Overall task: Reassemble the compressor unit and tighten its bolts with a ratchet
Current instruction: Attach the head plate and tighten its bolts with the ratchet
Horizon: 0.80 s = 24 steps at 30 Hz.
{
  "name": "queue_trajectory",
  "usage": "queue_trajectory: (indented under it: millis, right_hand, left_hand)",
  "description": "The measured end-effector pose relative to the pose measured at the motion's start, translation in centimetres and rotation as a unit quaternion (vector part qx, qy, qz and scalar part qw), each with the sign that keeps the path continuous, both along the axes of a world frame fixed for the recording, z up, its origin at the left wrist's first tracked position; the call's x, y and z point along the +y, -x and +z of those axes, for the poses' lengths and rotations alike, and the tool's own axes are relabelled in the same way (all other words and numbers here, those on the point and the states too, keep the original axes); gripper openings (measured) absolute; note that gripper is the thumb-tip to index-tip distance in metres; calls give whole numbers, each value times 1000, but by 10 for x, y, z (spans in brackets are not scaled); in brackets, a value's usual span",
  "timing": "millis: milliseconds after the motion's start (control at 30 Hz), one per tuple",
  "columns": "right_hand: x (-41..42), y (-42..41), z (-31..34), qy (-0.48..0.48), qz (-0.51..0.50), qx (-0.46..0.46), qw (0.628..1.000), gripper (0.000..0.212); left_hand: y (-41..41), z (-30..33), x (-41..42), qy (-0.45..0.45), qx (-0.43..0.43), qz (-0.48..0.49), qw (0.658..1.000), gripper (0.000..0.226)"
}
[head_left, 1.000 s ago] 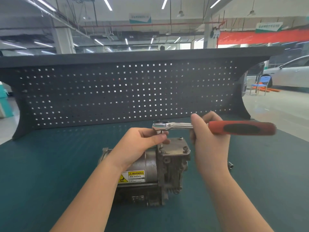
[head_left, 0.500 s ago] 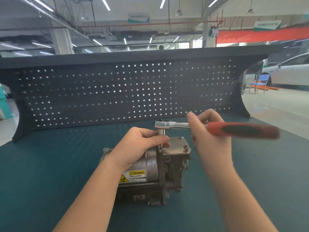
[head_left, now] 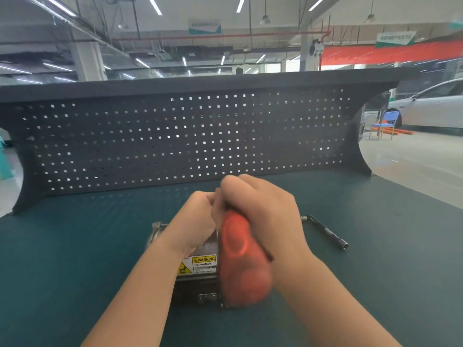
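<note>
The compressor unit [head_left: 198, 267] lies at the centre of the green bench mat [head_left: 75, 246], mostly hidden by both hands. The right hand [head_left: 260, 209] grips the blurred red ratchet handle [head_left: 241, 261], pointing toward 6 o'clock. The left hand [head_left: 198, 219] curls atop the compressor; its hold is hidden. A black extension bar [head_left: 325, 231] lies at 3 o'clock; pegboard [head_left: 175, 136] at 12.

Single head cam, worn by the person, wide-angle, looks fwd and slightly down across the green bench top [head_left: 75, 246] toward the pegboard [head_left: 175, 136], close over both forearms, workshop hall behind; no 2nd view to overlap.
</note>
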State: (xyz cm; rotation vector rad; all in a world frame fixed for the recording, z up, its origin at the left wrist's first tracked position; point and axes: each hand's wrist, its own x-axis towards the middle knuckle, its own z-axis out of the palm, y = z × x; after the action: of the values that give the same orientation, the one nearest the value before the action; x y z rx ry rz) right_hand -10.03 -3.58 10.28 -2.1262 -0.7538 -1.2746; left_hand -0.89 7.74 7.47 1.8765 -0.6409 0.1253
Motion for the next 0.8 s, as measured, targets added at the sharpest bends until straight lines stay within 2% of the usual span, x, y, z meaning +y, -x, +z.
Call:
queue_trajectory:
  millis: [67, 133, 167, 267, 433, 600, 667, 700, 800]
  right_hand:
    - [-6, -7, 0, -131, 66, 21, 989, 31]
    - [-19, -16, 2, -276, 53, 42, 959, 43]
    - [-28, -22, 3, -332, 53, 75, 939, 44]
    - [-51, -35, 0, -429, 100, 171, 881, 43]
    - [-55, -36, -21, -485, 84, 128, 861, 35]
    - [-52, -42, -32, -586, 162, 106, 787, 22]
    - [-53, -48, -33, -600, 191, 90, 772, 19]
    - [-54, -52, -36, -594, 185, 87, 778, 18]
    - [-53, -62, -50, -525, 121, 107, 836, 14]
  left_hand:
    - [6, 6, 3, 14, 15, -33, 999, 31]
    - [8, 9, 5, 0, 56, -79, 995, 15]
    - [8, 9, 6, -4, 68, -88, 994, 19]
    - [9, 9, 9, 19, 71, -95, 993, 28]
    - [3, 6, 13, -69, 1, 34, 997, 35]
    - [8, 6, 10, -39, 1, -6, 999, 25]
    - [10, 3, 10, -20, -5, -8, 1000, 14]
    - [11, 1, 10, -13, -11, -8, 1000, 8]
    - [13, -1, 10, -9, -26, -6, 1000, 4]
